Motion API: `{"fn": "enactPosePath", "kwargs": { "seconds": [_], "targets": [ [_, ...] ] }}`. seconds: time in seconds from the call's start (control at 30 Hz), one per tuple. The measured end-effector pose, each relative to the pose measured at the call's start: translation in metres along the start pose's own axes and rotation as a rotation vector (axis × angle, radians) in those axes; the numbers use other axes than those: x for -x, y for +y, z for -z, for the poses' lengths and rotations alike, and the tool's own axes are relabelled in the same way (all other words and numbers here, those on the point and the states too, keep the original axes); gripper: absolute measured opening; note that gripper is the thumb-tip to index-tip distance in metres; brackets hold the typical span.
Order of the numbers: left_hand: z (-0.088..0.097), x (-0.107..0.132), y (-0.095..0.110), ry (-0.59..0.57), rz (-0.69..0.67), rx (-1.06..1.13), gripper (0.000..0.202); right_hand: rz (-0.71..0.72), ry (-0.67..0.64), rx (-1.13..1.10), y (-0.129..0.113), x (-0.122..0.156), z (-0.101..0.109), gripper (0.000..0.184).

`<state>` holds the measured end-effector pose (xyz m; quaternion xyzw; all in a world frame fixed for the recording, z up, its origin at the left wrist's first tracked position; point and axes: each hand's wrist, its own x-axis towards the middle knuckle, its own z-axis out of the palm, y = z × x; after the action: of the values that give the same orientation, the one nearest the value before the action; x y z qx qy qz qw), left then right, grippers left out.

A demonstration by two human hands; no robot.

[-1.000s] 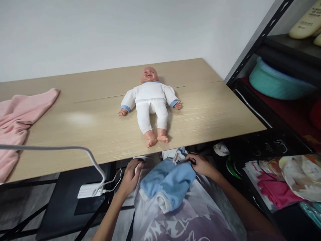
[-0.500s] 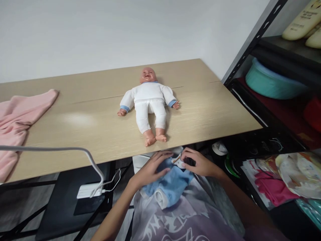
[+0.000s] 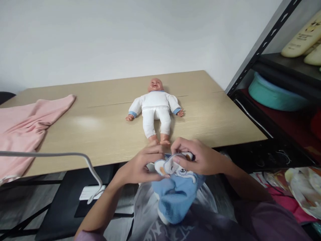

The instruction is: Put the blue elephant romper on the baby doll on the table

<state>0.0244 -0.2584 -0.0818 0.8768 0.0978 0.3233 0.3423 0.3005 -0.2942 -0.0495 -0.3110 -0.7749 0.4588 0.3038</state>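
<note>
Between my two hands is a small blue fleece garment (image 3: 173, 194) with a sewn-on animal face, showing white ears with tan insides and a dark eye. My left hand (image 3: 144, 165) pinches its upper edge by one ear. On the other side, my right hand (image 3: 198, 157) grips the edge, its fingers curled over the top and the thumb on the face patch. The garment hangs in front of my shirt at the table's near edge. Just beyond my hands a baby doll (image 3: 156, 107) lies on its back, dressed in white with blue cuffs, its feet toward me.
A pink cloth (image 3: 32, 124) lies on the wooden table (image 3: 105, 134) at the left. A grey cable (image 3: 82, 154) crosses to a white power bank (image 3: 86, 193) on a black chair. Right of the table, a shelf holds a teal basin (image 3: 273, 93) and bottles (image 3: 301, 40).
The garment has been lifted from my lap up to the table's edge, and its animal face now shows. Both hands have come up with it, close to the doll's feet.
</note>
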Motion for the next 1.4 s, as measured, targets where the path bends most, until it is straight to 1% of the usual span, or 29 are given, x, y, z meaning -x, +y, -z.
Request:
{"fn": "enactPosePath", "kwargs": {
  "seconds": [0.03,0.1,0.13,0.17,0.2,0.23,0.3,0.33,0.4,0.47,0.5,0.53,0.6,0.67,0.7,0.77,0.8,0.87,0.93,1.0,1.03,1.07,1.1,1.13,1.2,1.23,1.3,1.33,1.4],
  "targets": [
    [0.004,0.0,-0.001,0.022,-0.011,0.001,0.024,-0.015,-0.08,-0.003,0.004,-0.007,0.005,0.024],
    [0.008,-0.001,-0.006,0.047,0.018,0.071,0.023,-0.029,-0.328,0.004,0.014,-0.02,0.012,0.036],
    [0.009,-0.001,-0.008,0.069,0.055,0.116,0.023,-0.022,-0.451,0.01,0.02,-0.025,0.013,0.038],
    [0.01,-0.002,-0.011,0.094,0.099,0.152,0.022,0.0,-0.539,0.016,0.025,-0.031,0.013,0.039],
    [0.011,-0.004,-0.013,0.121,0.147,0.171,0.023,0.035,-0.576,0.02,0.03,-0.035,0.012,0.041],
    [0.014,-0.006,-0.015,0.146,0.197,0.173,0.024,0.075,-0.561,0.022,0.033,-0.038,0.011,0.042],
    [0.024,-0.012,-0.019,0.172,0.28,0.159,0.031,0.141,-0.444,0.026,0.038,-0.04,0.012,0.036],
    [0.032,-0.014,-0.022,0.152,0.305,0.162,0.035,0.155,-0.379,0.028,0.04,-0.039,0.015,0.03],
    [0.051,-0.016,-0.032,0.045,0.313,0.184,0.044,0.124,-0.283,0.013,0.04,-0.038,0.026,0.024],
    [0.069,-0.014,-0.046,-0.109,0.3,0.191,0.044,0.053,-0.243,-0.014,0.039,-0.041,0.04,0.026],
    [0.074,-0.013,-0.053,-0.154,0.29,0.185,0.041,0.022,-0.239,-0.015,0.038,-0.045,0.046,0.027],
    [0.077,-0.013,-0.06,-0.157,0.275,0.176,0.039,0.005,-0.245,-0.005,0.038,-0.05,0.05,0.028],
    [0.076,-0.018,-0.069,-0.046,0.228,0.156,0.038,0.0,-0.272,0.037,0.039,-0.063,0.052,0.029],
    [0.071,-0.03,-0.071,0.092,0.186,0.137,0.041,0.001,-0.319,0.076,0.044,-0.078,0.049,0.029],
    [0.069,-0.039,-0.069,0.123,0.181,0.125,0.04,-0.016,-0.345,0.088,0.048,-0.085,0.047,0.031],
    [0.071,-0.058,-0.065,0.116,0.185,0.1,0.037,-0.086,-0.39,0.1,0.056,-0.098,0.045,0.038],
    [0.076,-0.067,-0.063,0.092,0.198,0.101,0.036,-0.12,-0.398,0.101,0.059,-0.104,0.047,0.041],
    [0.092,-0.081,-0.066,-0.02,0.238,0.162,0.04,-0.149,-0.393,0.09,0.065,-0.113,0.052,0.042],
    [0.11,-0.089,-0.077,-0.233,0.288,0.3,0.047,-0.102,-0.367,0.057,0.069,-0.119,0.059,0.039],
    [0.125,-0.093,-0.094,-0.467,0.331,0.419,0.049,-0.044,-0.29,-0.021,0.074,-0.121,0.063,0.045],
    [0.13,-0.093,-0.104,-0.545,0.347,0.454,0.048,-0.032,-0.229,-0.083,0.077,-0.121,0.064,0.052],
    [0.133,-0.092,-0.113,-0.582,0.357,0.479,0.047,-0.037,-0.161,-0.15,0.082,-0.119,0.064,0.059],
    [0.133,-0.091,-0.122,-0.579,0.364,0.502,0.045,-0.053,-0.093,-0.214,0.089,-0.117,0.063,0.066],
    [0.132,-0.088,-0.13,-0.54,0.37,0.533,0.044,-0.078,-0.04,-0.261,0.096,-0.114,0.063,0.071],
    [0.126,-0.081,-0.143,-0.395,0.384,0.61,0.046,-0.144,0.005,-0.288,0.112,-0.107,0.062,0.076],
    [0.123,-0.078,-0.147,-0.317,0.395,0.642,0.047,-0.176,-0.005,-0.278,0.119,-0.105,0.062,0.076],
    [0.117,-0.072,-0.153,-0.21,0.418,0.67,0.045,-0.206,-0.101,-0.254,0.126,-0.103,0.064,0.071],
    [0.115,-0.071,-0.154,-0.203,0.428,0.666,0.044,-0.194,-0.182,-0.24,0.125,-0.104,0.065,0.067],
    [0.112,-0.071,-0.153,-0.276,0.439,0.635,0.039,-0.11,-0.356,-0.186,0.117,-0.109,0.066,0.056]
  ]
}}
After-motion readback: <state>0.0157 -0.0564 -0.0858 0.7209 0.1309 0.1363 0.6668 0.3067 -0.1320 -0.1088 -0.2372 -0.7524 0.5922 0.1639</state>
